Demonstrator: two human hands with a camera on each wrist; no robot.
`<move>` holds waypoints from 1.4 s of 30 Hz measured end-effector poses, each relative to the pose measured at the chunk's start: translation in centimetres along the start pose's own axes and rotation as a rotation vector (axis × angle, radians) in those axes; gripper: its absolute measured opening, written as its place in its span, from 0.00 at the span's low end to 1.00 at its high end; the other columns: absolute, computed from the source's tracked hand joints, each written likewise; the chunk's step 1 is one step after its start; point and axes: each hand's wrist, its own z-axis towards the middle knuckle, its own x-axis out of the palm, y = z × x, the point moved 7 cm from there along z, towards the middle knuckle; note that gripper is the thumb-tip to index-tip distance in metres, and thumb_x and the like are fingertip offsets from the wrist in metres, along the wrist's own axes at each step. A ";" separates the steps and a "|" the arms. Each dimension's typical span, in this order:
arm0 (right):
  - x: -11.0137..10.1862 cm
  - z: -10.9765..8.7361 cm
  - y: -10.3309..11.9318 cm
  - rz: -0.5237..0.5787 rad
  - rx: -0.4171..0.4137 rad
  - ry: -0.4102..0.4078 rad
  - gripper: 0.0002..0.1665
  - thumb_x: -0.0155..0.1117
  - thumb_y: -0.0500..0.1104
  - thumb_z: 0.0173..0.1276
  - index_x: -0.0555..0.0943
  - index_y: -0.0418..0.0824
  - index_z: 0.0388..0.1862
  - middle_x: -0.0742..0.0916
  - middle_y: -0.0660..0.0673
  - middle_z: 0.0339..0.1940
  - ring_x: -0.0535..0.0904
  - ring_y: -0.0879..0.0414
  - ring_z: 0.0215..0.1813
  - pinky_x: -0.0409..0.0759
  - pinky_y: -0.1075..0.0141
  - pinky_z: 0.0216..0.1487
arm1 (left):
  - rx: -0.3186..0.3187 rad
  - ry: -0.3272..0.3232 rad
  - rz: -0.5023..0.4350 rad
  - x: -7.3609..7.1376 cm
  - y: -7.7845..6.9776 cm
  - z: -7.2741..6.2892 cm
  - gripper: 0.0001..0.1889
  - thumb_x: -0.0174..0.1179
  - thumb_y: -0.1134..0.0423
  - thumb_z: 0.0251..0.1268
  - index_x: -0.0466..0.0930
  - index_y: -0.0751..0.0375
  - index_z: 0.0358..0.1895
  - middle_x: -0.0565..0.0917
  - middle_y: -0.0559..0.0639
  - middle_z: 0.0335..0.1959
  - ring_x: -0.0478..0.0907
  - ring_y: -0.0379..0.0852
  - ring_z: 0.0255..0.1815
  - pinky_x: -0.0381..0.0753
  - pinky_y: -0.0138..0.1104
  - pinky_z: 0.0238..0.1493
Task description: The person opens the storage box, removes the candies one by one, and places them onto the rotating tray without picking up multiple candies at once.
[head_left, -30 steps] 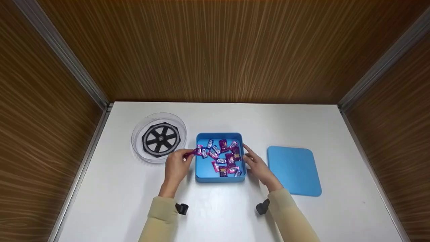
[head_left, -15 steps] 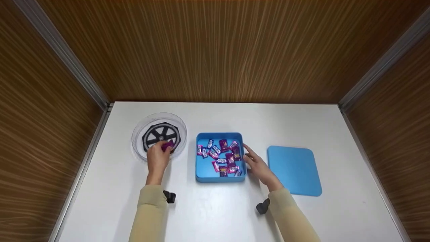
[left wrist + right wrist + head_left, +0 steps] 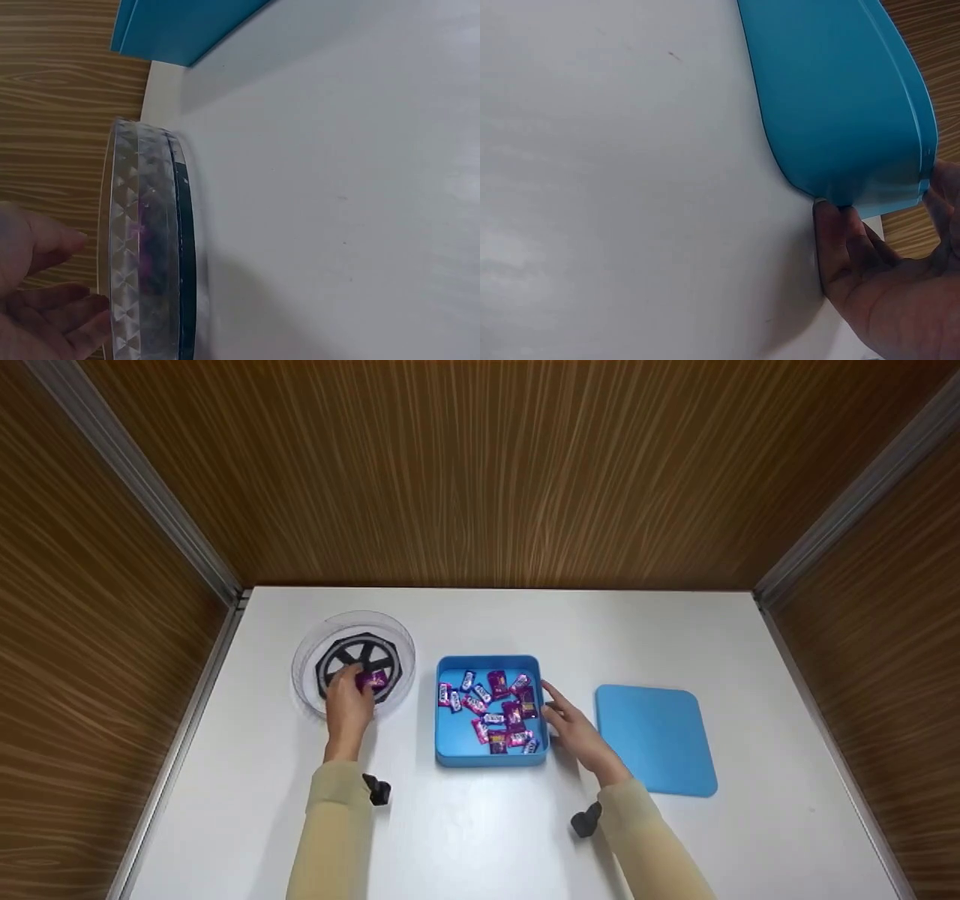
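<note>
Head view, from the near edge outward. Your tan sleeves come in at the bottom of the frame, a small black wrist camera on each.

Centre: an open blue box of wrapped sweets, spread loosely, probably easy to pick singly. Your right hand rests at its right wall, fingers loosely spread, touching rather than clasping; the right wrist view shows fingertips against the wall's lower edge — likely bracing, so the box won't slide. Right of centre, a flat blue square, apparently the lid, lies well apart, perhaps parked out of the way.

Left of centre, your left hand is over the clear round dish. A purple sweet sits by your fingertips, above the black spoked pattern. Left wrist view: thumb and fingers parted at the rim, blurred purple behind the dish wall — grip looks slack, the sweet seemingly let go inside.

Farthest, across the top: wood-grain panel.
</note>
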 end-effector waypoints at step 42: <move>0.5 -0.8 0.2 0.018 0.058 -0.094 0.33 0.46 0.40 0.79 0.57 0.55 0.79 0.65 0.31 0.72 0.65 0.35 0.70 0.70 0.42 0.62 | 0.462 0.543 0.293 12.1 -11.8 -9.0 0.09 0.64 0.66 0.64 0.86 0.62 0.46 0.83 0.55 0.41 0.82 0.51 0.42 0.82 0.44 0.42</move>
